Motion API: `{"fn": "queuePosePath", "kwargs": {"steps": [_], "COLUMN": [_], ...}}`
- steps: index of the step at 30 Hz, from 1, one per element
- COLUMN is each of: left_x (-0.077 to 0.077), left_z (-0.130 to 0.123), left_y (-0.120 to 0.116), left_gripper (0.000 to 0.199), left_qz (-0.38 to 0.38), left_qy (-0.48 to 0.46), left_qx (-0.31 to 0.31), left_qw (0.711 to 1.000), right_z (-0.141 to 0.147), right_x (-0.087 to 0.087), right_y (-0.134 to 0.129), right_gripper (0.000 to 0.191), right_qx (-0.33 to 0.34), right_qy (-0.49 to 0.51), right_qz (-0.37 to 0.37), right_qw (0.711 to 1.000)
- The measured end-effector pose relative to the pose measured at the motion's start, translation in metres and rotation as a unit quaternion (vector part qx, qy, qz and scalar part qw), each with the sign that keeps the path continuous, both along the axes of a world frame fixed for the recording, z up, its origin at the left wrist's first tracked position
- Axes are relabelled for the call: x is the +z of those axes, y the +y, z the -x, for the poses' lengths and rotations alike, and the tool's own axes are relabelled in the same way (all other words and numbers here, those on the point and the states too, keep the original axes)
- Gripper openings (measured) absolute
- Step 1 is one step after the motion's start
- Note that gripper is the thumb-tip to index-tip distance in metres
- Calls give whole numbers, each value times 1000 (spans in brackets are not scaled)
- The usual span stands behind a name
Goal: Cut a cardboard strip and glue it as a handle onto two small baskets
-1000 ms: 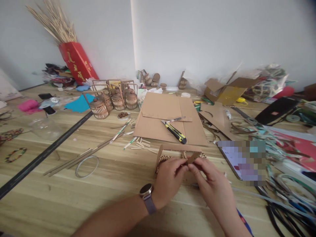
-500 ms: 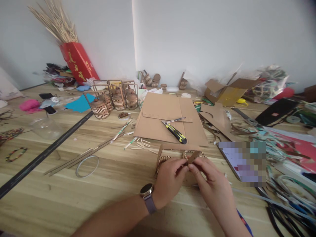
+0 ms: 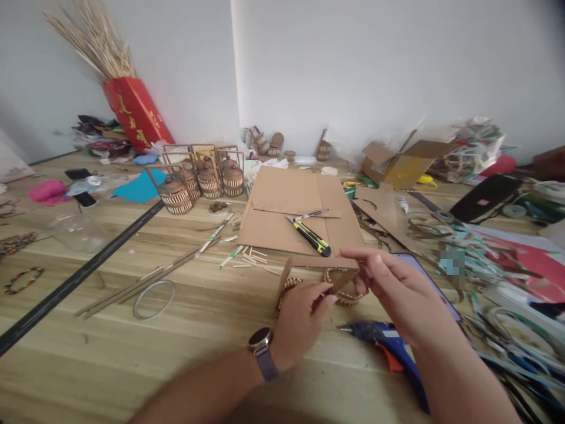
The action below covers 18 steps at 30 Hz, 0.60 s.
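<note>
A small brown strip frame [image 3: 315, 262] stands on the wooden table in front of me. Inside it sit two striped woven rings, the left one partly hidden by my hand and the right ring [image 3: 351, 298] showing more. My left hand [image 3: 302, 321] pinches a brown strip [image 3: 344, 282] at the frame's near side between thumb and fingers. At the right corner is my right hand [image 3: 401, 288], index finger stretched out and thumb apart; its other fingers are partly hidden beside the frame. Below it lies a blue glue gun [image 3: 392, 335] with an orange trigger, nozzle towards the left.
Behind the frame lie cardboard sheets [image 3: 282, 188] with a yellow-black utility knife [image 3: 311, 237] and a pen on top. Finished lidded baskets [image 3: 209, 176] stand back left. A phone [image 3: 435, 282] and tangled straps [image 3: 477, 259] lie right. Thin sticks and a wire ring [image 3: 154, 300] lie left.
My right hand has let go of the strip and moved right and up to the frame's corner, uncovering the glue gun. My left hand stays at the strip.
</note>
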State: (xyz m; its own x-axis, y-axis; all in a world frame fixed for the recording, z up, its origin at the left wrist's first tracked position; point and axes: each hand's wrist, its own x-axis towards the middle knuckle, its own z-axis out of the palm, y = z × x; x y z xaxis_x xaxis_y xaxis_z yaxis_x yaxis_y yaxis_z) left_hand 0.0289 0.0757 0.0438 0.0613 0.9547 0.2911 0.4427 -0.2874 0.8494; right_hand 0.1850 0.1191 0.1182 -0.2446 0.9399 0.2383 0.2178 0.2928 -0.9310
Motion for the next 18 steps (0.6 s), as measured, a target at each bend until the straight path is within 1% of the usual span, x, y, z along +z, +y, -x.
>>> {"fn": "queuePosePath", "kwargs": {"steps": [3, 5, 7, 10, 13, 18], "left_x": [-1, -3, -4, -4, -3, -3], "left_z": [0, -1, -1, -1, 0, 0], "left_y": [0, 1, 1, 1, 1, 1], "left_gripper": [18, 17, 17, 18, 18, 18], "left_qz": [-15, -27, -35, -30, -25, -35], "left_qy": [0, -8, -18, -24, -26, -35], "left_qx": [-1, 5, 4, -7, -3, -11], "left_qw": [1000, 1000, 999, 999, 999, 999], "right_z": [5, 7, 9, 11, 10, 4], "right_x": [8, 9, 8, 5, 1, -4], "right_y": [8, 11, 14, 18, 21, 24], "right_gripper": [57, 56, 57, 59, 59, 46], "right_qx": [75, 110, 140, 163, 170, 200], "right_qy": [-3, -1, 25, 65, 80, 104], "right_qz": [55, 73, 96, 124, 131, 145], "right_qw": [996, 991, 985, 977, 973, 963]}}
